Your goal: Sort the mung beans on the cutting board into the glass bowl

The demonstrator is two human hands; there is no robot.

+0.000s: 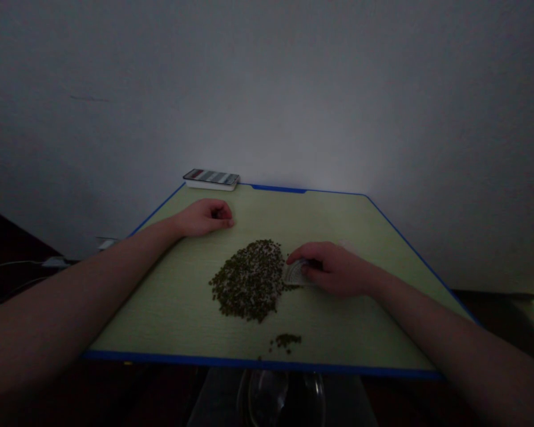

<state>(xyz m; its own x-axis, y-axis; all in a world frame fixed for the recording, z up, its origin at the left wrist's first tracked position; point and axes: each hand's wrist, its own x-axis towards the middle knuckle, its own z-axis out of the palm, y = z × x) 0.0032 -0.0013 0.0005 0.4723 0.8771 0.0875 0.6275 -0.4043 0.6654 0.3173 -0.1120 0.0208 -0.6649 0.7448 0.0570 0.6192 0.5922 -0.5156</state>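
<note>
A heap of small dark-green and pale grains (249,280) lies spread in the middle of the table; their exact kind is too dim to tell. At its right edge my right hand (331,268) pinches a pale flat card with a curved pattern (296,273), whose left edge meets the heap. Part of the card is hidden under my fingers. Beyond the heap on the left, my left hand (204,217) rests on the tabletop, fingers loosely curled, thumb apart, nothing in it. A small separate cluster of dark grains (287,340) lies near the front edge.
The pale green table (365,338) has a blue rim and stands against a grey wall (267,89). A phone (211,177) lies on a white box (210,185) at the back left corner. Below the front edge is a clear round container (280,397). Cables (13,264) run at left.
</note>
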